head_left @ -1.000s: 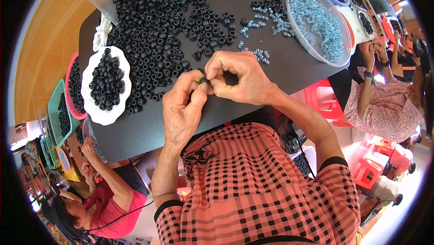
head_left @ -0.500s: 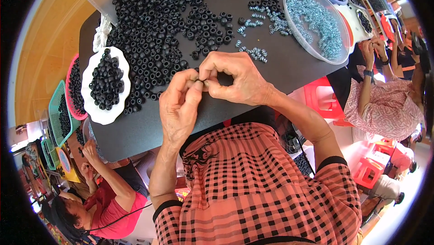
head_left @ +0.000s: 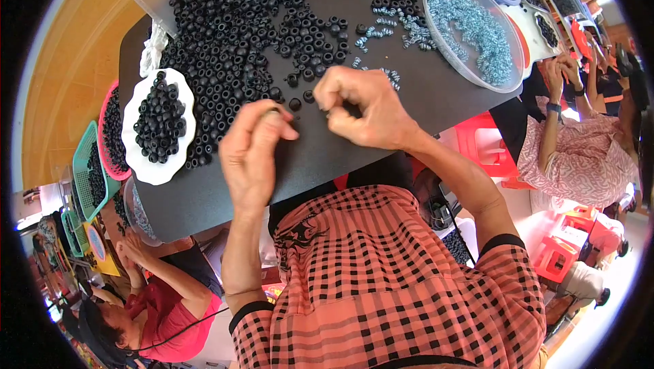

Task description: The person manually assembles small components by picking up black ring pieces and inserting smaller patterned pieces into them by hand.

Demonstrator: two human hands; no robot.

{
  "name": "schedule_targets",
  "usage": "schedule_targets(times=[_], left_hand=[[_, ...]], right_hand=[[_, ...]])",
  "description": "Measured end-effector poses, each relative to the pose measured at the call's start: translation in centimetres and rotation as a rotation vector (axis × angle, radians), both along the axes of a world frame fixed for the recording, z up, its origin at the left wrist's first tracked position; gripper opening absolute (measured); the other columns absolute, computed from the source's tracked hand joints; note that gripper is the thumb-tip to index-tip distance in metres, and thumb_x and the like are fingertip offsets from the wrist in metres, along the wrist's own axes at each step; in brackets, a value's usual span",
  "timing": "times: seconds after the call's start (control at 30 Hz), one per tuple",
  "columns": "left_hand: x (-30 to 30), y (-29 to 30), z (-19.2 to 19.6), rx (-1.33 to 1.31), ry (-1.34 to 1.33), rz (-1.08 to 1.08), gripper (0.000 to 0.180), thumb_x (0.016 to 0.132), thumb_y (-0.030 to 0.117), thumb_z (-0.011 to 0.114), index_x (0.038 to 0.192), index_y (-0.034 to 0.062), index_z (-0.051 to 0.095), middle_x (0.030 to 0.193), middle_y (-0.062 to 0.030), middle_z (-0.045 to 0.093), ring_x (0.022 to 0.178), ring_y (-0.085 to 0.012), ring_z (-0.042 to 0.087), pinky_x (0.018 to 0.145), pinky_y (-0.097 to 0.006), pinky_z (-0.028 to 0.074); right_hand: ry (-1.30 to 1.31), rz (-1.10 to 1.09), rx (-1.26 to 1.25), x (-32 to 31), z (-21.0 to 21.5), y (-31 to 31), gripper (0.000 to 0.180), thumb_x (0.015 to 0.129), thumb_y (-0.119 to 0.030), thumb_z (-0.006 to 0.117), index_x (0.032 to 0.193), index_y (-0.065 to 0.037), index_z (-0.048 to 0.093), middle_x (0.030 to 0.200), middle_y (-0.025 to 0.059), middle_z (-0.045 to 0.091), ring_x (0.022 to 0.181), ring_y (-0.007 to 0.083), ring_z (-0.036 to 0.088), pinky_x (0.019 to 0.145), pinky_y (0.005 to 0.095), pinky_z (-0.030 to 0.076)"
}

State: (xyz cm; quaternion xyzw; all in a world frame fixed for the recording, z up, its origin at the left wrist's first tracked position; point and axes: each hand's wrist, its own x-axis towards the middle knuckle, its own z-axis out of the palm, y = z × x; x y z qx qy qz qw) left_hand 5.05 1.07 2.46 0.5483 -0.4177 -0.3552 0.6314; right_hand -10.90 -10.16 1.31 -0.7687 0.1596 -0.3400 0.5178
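My left hand [head_left: 248, 154] is above the near part of the dark table, thumb and forefinger closed on what looks like a black bead [head_left: 274, 110], mostly covered by the fingers. To its right, apart from it, my right hand [head_left: 371, 110] has its fingers curled and the tips pinched; anything in them is too small to make out. Just beyond the hands, a few loose black beads [head_left: 295, 104] with wide holes lie beside a large pile of black beads [head_left: 225, 62]. Small blue-grey coils [head_left: 381, 27] are scattered beyond my right hand.
A round clear tub [head_left: 516, 62] of blue-grey coils stands at the table's right edge. At the left, a white scalloped plate [head_left: 153, 173] holds black beads. Pink and green baskets [head_left: 102, 185] stand further left. People sit at both sides; red stools [head_left: 477, 144] are at the right.
My hands, which were touching at the fingertips, have come apart. The left moved left; the right moved slightly up and right. Several loose beads now show in front of them.
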Motion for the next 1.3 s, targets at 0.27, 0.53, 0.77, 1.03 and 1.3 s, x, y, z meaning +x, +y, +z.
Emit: schedule_targets(times=[0.27, 0.53, 0.77, 1.03, 1.3], left_hand=[[-0.3, -0.2, 0.1, -0.035, 0.024, 0.062, 0.02, 0.098, 0.017, 0.05, 0.103, -0.0008, 0.059, 0.084, -0.0055, 0.064, 0.081, -0.0094, 0.059, 0.081, -0.024, 0.045], [0.6, -0.1, -0.6, -0.122, 0.272, 0.046, 0.023, 0.098, 0.015, 0.048, 0.11, -0.0012, 0.057, 0.082, -0.0087, 0.064, 0.087, -0.0151, 0.057, 0.087, -0.031, 0.043], [0.0, -0.1, -0.7, 0.058, 0.123, -0.023, 0.019, 0.098, 0.014, 0.049, 0.102, -0.0002, 0.061, 0.081, -0.0042, 0.065, 0.079, -0.0074, 0.057, 0.077, -0.022, 0.043], [-0.3, 0.2, 0.0, 0.144, -0.086, -0.148, 0.017, 0.097, 0.012, 0.05, 0.102, -0.0001, 0.061, 0.078, -0.0002, 0.063, 0.07, -0.0031, 0.05, 0.064, -0.018, 0.039], [-1.1, 0.4, 0.3, 0.141, -0.056, -0.219, 0.019, 0.098, 0.01, 0.047, 0.101, -0.0014, 0.062, 0.079, 0.0, 0.061, 0.074, -0.0048, 0.052, 0.069, -0.019, 0.042]], right_hand=[[0.056, -0.178, -0.063, 0.1, 0.5, 0.6, 0.012, 0.072, 0.006, 0.06, 0.08, -0.002, 0.056, 0.066, 0.0013, 0.054, 0.055, 0.0067, 0.052, 0.05, 0.0236, 0.041], [0.09, -0.2, -0.178, 0.6, -0.5, 0.7, 0.016, 0.074, 0.008, 0.06, 0.087, -0.001, 0.061, 0.077, 0.0027, 0.058, 0.057, 0.0077, 0.053, 0.052, 0.0238, 0.042], [0.091, -0.225, -0.152, 0.7, -0.6, 0.7, 0.013, 0.078, 0.006, 0.062, 0.089, -0.002, 0.063, 0.079, 0.0028, 0.059, 0.059, 0.0083, 0.054, 0.052, 0.0237, 0.043], [0.015, -0.138, -0.141, 0.4, 0.3, 1.1, 0.022, 0.076, 0.005, 0.065, 0.097, -0.003, 0.064, 0.083, 0.0041, 0.061, 0.062, 0.0085, 0.056, 0.055, 0.0234, 0.045], [-0.058, -0.026, -0.304, 0.3, 0.1, 1.6, 0.035, 0.067, 0.002, 0.074, 0.1, -0.006, 0.066, 0.089, 0.0037, 0.062, 0.059, 0.009, 0.051, 0.054, 0.0227, 0.045]])
